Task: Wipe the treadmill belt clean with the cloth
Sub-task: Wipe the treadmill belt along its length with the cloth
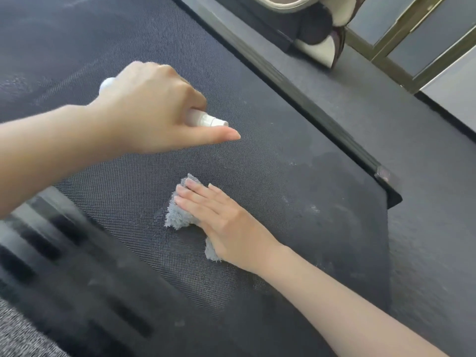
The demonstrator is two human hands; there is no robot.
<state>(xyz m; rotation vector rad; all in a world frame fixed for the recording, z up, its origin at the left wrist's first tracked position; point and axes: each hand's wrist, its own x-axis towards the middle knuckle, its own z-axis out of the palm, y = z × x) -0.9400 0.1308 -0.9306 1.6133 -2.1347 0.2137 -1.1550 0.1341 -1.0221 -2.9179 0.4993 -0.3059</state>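
On the belt point(283, 150), toward its lower middle in the head view, lay the grey cloth point(177, 217), bunched and flattened under the right hand point(226, 222). That hand lay palm down; its fingers point(195, 195) were straight and pressed together, resting on the cloth, whose fluffy edges showed beyond the fingertips and beside the heel of the palm. The right thumb was hidden.

Above and to the left, the left hand point(149, 106) held a white bottle point(206, 120) over the belt. The fingers were curled round its body, while the thumb point(224, 135) lay straight, just beside the nozzle. The nozzle pointed right, and the rounded base showed past the back of the hand. Whether the bottle touched the belt could not be told.

The belt was dark and woven, with pale specks point(314, 208) and a darker patch point(332, 163) near its far corner, to the right of the cloth and apart from it. A black rail point(296, 99) ran along the belt's far side and ended in a corner cap point(386, 176). A second rail with dark slots point(77, 266), blurred, bordered the near side. Dark floor point(425, 215) lay beyond the far rail, and a patterned piece of furniture point(322, 39) stood on it at the top.
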